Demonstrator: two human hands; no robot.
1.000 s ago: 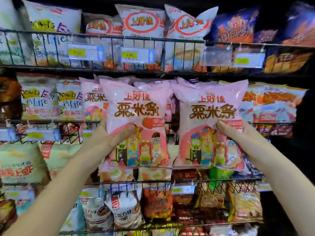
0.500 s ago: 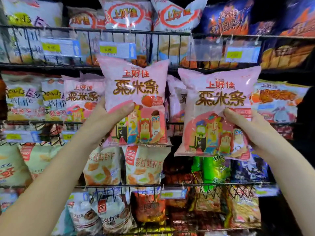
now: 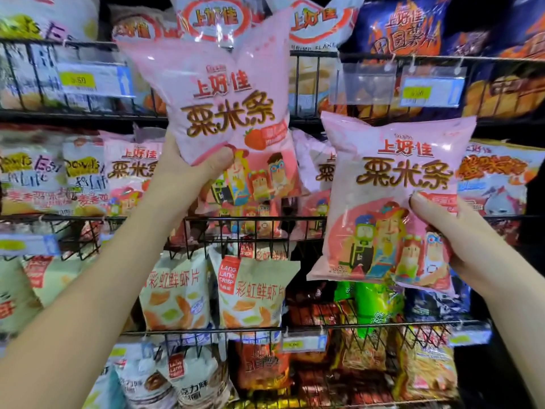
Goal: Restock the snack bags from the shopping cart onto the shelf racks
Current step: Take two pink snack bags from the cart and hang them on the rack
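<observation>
L hand pinches a pink corn-stick bag at 12 o'clock; R hand pinches its twin at 3. Best drop both upright behind mid rack's wire front, by matching pink bags, labels out.

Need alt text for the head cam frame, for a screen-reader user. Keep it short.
A left hand holds one pink snack bag high and tilted while a right hand holds a second pink bag lower, both in front of wire shelf racks packed with snacks. Matching pink bags stand on the middle rack behind.
</observation>
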